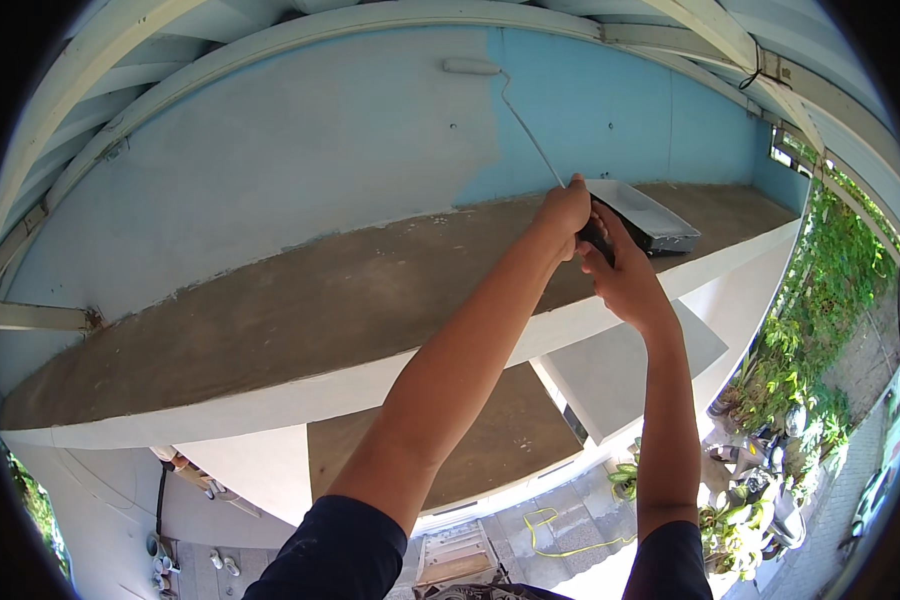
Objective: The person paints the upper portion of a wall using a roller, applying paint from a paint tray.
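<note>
Both my hands grip the black handle of a paint roller (473, 67). My left hand (564, 210) is higher on the handle, my right hand (620, 270) just below it. The thin metal rod runs up and left to the roller head, which lies against the wall (300, 150) near the top. Left of the roller the wall is pale blue-grey, right of it a brighter blue (620, 110). A grey paint tray (650, 215) rests on the concrete ledge (270, 310) just behind my hands.
The ledge has a white front edge and drops off to a yard far below, with a yellow hose (560, 535), potted plants (760, 400) and parked scooters (770, 480). White roof beams (730, 40) run overhead.
</note>
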Demonstrator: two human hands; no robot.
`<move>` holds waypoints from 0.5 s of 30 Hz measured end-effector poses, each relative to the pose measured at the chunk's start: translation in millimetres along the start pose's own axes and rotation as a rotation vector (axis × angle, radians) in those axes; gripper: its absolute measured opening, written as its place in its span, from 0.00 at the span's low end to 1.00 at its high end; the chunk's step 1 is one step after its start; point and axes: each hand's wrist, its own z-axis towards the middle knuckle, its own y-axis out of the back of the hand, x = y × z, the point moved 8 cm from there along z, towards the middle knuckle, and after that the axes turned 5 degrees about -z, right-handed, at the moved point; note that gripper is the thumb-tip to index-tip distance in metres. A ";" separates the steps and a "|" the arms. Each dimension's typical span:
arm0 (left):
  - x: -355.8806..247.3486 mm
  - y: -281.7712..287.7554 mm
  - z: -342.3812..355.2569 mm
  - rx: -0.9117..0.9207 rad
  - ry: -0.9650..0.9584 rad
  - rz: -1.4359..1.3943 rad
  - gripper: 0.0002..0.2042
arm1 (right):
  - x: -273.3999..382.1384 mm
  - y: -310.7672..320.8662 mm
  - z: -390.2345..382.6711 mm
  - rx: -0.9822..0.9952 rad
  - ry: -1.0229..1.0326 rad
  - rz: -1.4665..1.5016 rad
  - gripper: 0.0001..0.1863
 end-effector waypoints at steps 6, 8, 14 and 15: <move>55.2 5.9 -16.1 0.068 0.191 0.386 0.17 | -32.1 -5.2 -43.2 -0.024 -0.085 -0.348 0.27; 66.4 2.0 -28.0 0.090 0.203 0.430 0.17 | -31.9 -0.1 -54.1 -0.022 -0.053 -0.368 0.27; 38.8 3.4 -35.2 0.232 0.189 0.340 0.22 | 18.9 9.1 -50.3 -0.053 0.004 -0.411 0.26; 29.9 3.6 -34.5 0.208 0.175 0.320 0.23 | 24.9 11.1 -47.8 -0.048 0.007 -0.410 0.26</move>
